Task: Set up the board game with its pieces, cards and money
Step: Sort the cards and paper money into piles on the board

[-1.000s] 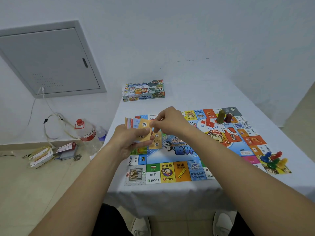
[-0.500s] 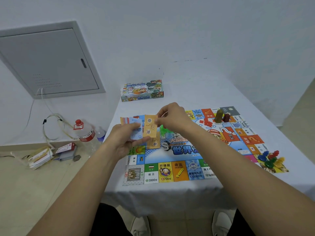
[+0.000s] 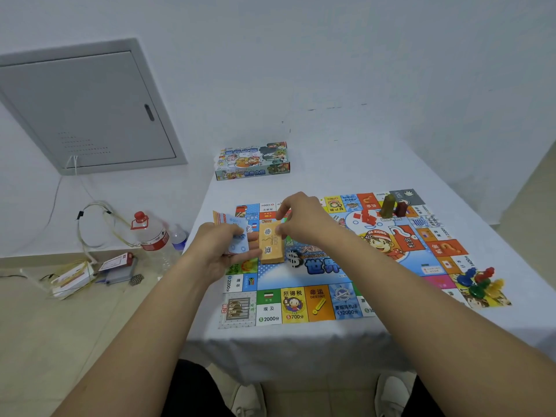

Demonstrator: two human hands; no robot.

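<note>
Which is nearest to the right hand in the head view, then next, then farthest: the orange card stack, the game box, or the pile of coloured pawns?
From the right hand:
1. Orange card stack, pinched at its top edge, just left of the hand.
2. Game box, behind it at the table's far left.
3. Coloured pawns, at the board's near right corner.

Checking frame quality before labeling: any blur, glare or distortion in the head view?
Head view: light is soft and even, no hard shadows or glare on the board. Wide-angle bending shows on the wall panel. Left hand, right hand and cards look slightly soft; small board print is hard to read.
</note>
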